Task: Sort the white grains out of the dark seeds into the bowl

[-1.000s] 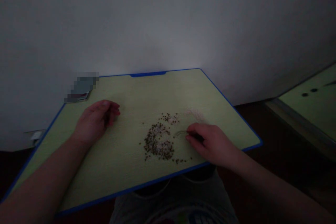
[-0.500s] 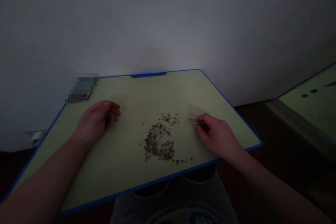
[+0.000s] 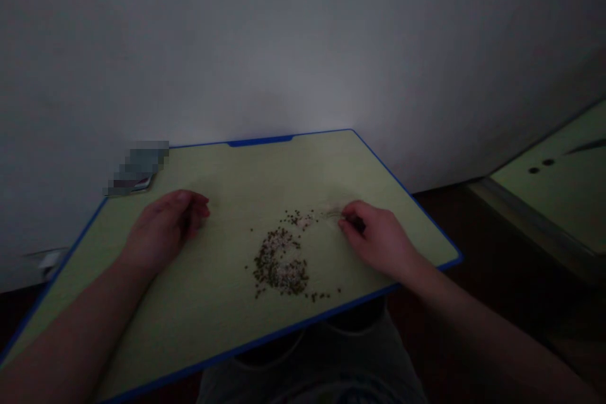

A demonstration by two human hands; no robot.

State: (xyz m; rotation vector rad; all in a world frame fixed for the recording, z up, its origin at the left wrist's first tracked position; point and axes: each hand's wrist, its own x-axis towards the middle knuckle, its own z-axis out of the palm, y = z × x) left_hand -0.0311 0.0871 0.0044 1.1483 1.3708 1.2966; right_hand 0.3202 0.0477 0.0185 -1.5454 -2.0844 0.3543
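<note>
A pile of small dark grains mixed with pale ones (image 3: 280,265) lies on the blue-edged table (image 3: 199,315). Beyond it is a smaller scatter of dark and pale grains (image 3: 300,219). My right hand (image 3: 376,233) is right of the pile, thumb and fingertips pinched on a thin, pale, see-through-looking tool (image 3: 332,214). That tool points left toward the smaller scatter; blur hides its exact kind. On the left of the tabletop rests my left hand (image 3: 163,224), its fingers loosely curled and apart. Nothing shows in it, though the palm is in shadow.
A blurred-out flat object (image 3: 137,170) lies at the table's far left corner. Behind the table rises a pale wall (image 3: 293,44). A light cabinet panel (image 3: 563,183) stands at the right. A few stray dark grains (image 3: 322,295) lie near the front edge.
The whole view has shifted slightly. My right hand with the tool is a little nearer the smaller scatter, and the pale grains beside the tool no longer show there. My left hand stays put.
</note>
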